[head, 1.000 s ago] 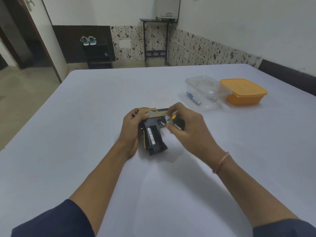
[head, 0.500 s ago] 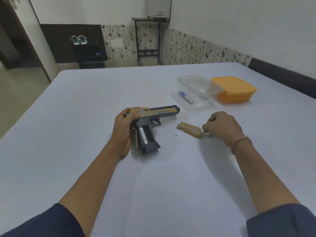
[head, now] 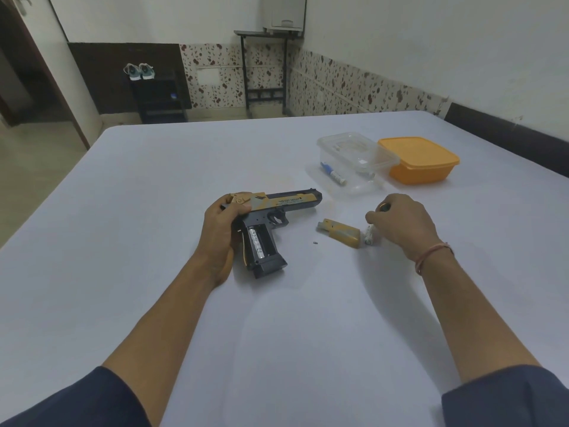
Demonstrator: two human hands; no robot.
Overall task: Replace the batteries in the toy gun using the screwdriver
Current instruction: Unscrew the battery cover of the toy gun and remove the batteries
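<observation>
Left hand (head: 220, 229) curls round the rear of the toy gun (head: 271, 217), which lies flat on the table (head: 154, 211). Right hand (head: 400, 223) is closed over the screwdriver (head: 383, 206), fingertips at one loose battery (head: 369, 236) beside the single grip cover (head: 341, 237). One seated battery (head: 256, 243) shows in the open grip, one screw (head: 315, 242) lies nearby, and two tubs stand behind: clear tub (head: 354, 155), orange tub (head: 421, 164).

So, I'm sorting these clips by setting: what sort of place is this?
Likely a plain room in a home: a cloth-covered table, shoes on a dark rack, and an orange food box.
</observation>
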